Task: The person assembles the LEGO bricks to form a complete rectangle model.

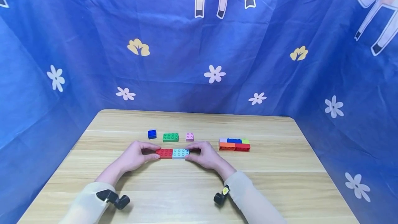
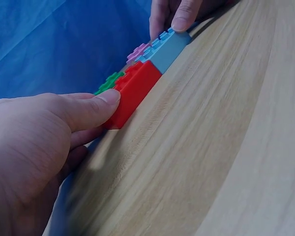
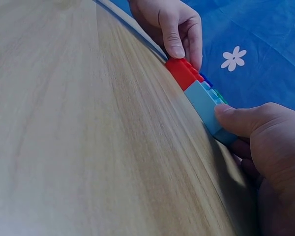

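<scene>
My left hand (image 1: 135, 156) pinches the left end of a red toy building brick (image 1: 164, 153) between thumb and fingers. A light blue brick (image 1: 181, 153) lies end to end with it, and my right hand (image 1: 205, 155) pinches its right end. In the left wrist view the red brick (image 2: 135, 93) and the light blue brick (image 2: 164, 53) meet in one straight row on the table, studs up. The right wrist view shows my right thumb on the near side of the light blue brick (image 3: 202, 105), its fingers partly hidden behind.
Behind the row stand a small blue brick (image 1: 152, 134), a green brick (image 1: 170, 137) and a small pink brick (image 1: 189, 137). Off to the right is a joined block of several coloured bricks (image 1: 234, 145). A blue patterned curtain (image 1: 186, 61) surrounds the wooden table (image 1: 174, 196).
</scene>
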A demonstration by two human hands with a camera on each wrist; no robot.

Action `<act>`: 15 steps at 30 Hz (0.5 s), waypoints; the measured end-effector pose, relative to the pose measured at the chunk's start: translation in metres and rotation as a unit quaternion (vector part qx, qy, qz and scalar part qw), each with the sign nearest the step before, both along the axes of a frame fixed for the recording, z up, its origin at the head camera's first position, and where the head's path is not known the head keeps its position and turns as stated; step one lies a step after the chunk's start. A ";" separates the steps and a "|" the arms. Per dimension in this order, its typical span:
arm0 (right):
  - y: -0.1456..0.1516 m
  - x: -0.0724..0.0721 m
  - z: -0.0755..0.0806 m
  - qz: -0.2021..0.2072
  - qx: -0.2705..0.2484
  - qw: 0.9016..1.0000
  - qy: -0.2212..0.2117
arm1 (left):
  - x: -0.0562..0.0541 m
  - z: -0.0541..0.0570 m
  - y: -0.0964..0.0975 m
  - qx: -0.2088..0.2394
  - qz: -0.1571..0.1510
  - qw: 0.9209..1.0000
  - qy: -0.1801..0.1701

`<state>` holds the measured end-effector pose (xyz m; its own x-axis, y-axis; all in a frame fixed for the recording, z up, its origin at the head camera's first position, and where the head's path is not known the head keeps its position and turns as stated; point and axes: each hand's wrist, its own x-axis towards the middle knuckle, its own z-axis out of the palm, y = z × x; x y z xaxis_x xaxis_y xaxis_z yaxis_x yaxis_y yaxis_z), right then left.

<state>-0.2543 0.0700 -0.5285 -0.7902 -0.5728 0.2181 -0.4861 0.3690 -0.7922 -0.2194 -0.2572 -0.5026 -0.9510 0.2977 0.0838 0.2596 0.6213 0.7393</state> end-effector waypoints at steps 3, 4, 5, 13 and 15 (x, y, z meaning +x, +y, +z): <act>-0.001 0.000 0.000 -0.004 0.000 1.000 -0.002 | -0.001 0.000 0.002 0.002 0.008 1.000 -0.004; -0.001 0.000 0.000 -0.004 0.000 1.000 -0.001 | -0.001 0.000 0.002 0.002 0.006 1.000 -0.004; -0.001 0.000 0.000 -0.004 0.001 1.000 -0.001 | -0.001 -0.001 0.002 0.003 0.006 1.000 -0.004; -0.001 0.000 -0.001 -0.007 -0.004 1.000 -0.006 | 0.000 -0.003 0.000 0.026 0.017 0.999 -0.025; 0.000 0.000 -0.002 -0.008 -0.008 1.000 -0.008 | 0.000 -0.006 0.000 0.031 0.019 0.999 -0.027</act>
<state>-0.2538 0.0698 -0.5304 -0.8027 -0.5562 0.2150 -0.4680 0.3642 -0.8052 -0.2199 -0.2575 -0.5082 -0.9651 0.2574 0.0483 0.1949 0.5827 0.7889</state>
